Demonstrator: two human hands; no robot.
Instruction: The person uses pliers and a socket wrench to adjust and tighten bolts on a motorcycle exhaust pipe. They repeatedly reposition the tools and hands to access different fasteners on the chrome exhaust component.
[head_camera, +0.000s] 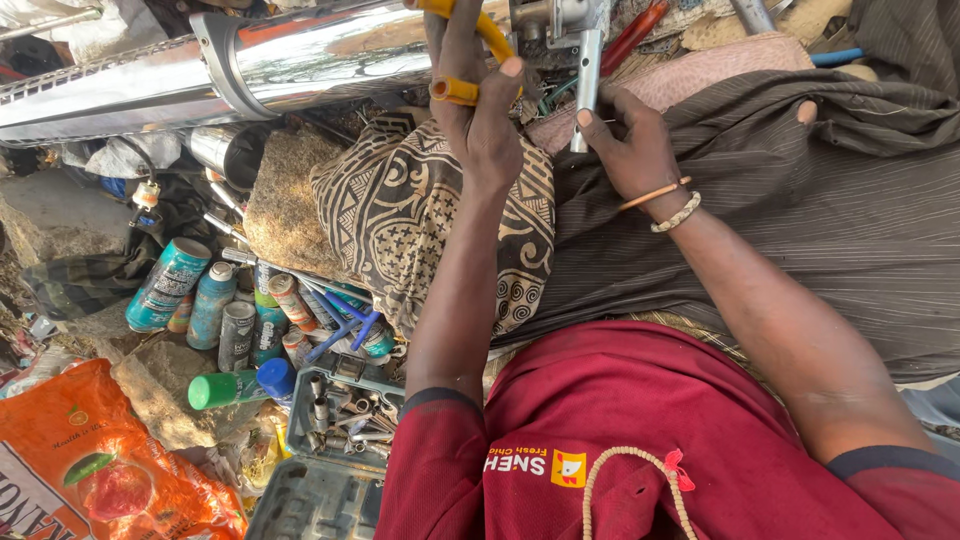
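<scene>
My left hand grips the yellow handles of a pair of pliers at the top centre, the jaws hidden past the frame's edge. My right hand holds a shiny metal tube spanner that points up at a grey metal part. Two bangles circle my right wrist. A long chrome exhaust pipe runs across the top left, just left of my left hand. A patterned brown cloth lies under my left forearm.
Several spray cans lie at the left next to blue-handled tools. A grey socket case sits open at the bottom. An orange printed bag fills the bottom left corner. Dark striped fabric covers the right.
</scene>
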